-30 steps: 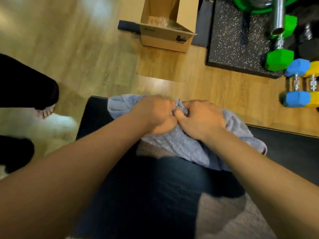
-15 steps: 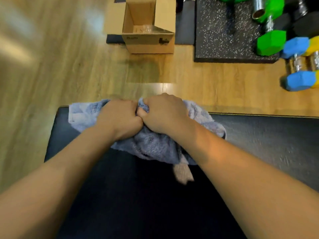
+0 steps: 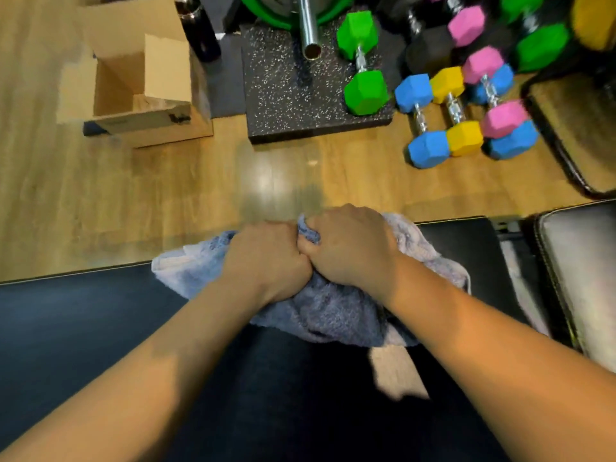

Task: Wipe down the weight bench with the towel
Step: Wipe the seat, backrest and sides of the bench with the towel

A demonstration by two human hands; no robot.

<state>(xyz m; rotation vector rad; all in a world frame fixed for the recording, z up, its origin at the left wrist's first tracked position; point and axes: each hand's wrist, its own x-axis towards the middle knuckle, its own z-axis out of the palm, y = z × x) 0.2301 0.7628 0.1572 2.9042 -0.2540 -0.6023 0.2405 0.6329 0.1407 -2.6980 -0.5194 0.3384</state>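
Observation:
A crumpled grey-blue towel (image 3: 326, 311) lies on the black padded weight bench (image 3: 66, 315), close to its far edge. My left hand (image 3: 266, 261) and my right hand (image 3: 350, 248) are side by side, knuckles touching, both fisted into the towel and pressing it onto the pad. A second pad section (image 3: 580, 271) of the bench shows at the right, with a gap between the two. My forearms hide the near part of the towel.
Wooden floor lies beyond the bench. An open cardboard box (image 3: 140, 95) stands at the far left. A speckled rubber mat (image 3: 300, 95) holds a green dumbbell (image 3: 361, 61) and a steel bar (image 3: 308, 28). Blue, yellow and pink dumbbells (image 3: 453, 118) crowd the far right.
Both hands have slid the towel rightward along the bench, away from its left end. The view has swung right, and the second pad and more dumbbells have come into sight.

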